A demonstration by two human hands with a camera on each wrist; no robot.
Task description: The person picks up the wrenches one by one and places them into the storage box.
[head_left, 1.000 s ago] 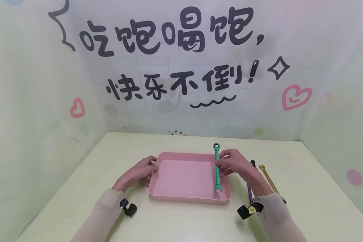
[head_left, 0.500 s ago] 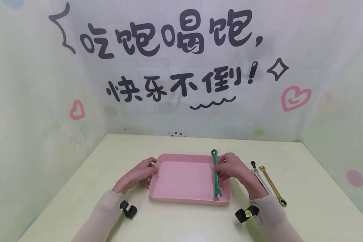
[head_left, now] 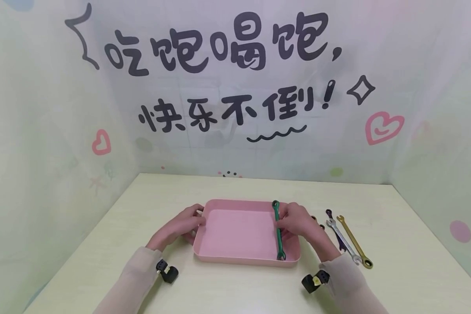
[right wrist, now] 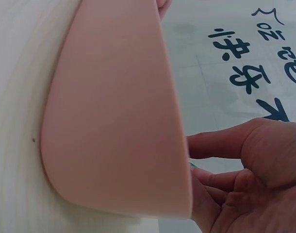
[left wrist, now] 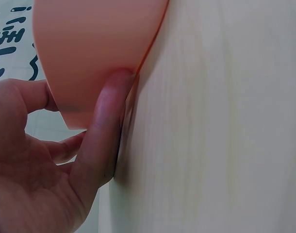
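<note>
A shallow pink tray (head_left: 239, 231) lies on the table in the head view. At its left edge, my left hand (head_left: 183, 221) grips the wall; the left wrist view shows that hand's thumb (left wrist: 109, 111) against the tray's outer side. A green combination wrench (head_left: 278, 233) is held lengthwise at the tray's right side by my right hand (head_left: 296, 218). Its ring end is at the back rim and its open end is low by the front wall. In the right wrist view the tray wall (right wrist: 114, 111) hides nearly all of the wrench; my right hand (right wrist: 254, 170) reaches over the rim.
Right of the tray lie a gold wrench (head_left: 353, 237), a silver wrench (head_left: 342, 241) and a dark purple wrench (head_left: 340, 242) partly under the silver one. Other small ring ends (head_left: 322, 226) show behind my right wrist. A printed cloth wall (head_left: 235, 152) stands behind the table.
My right hand has come down and slightly left with the green wrench, lowering it into the tray's right side. The wrenches on the right are now less covered by my forearm. The left hand stays put.
</note>
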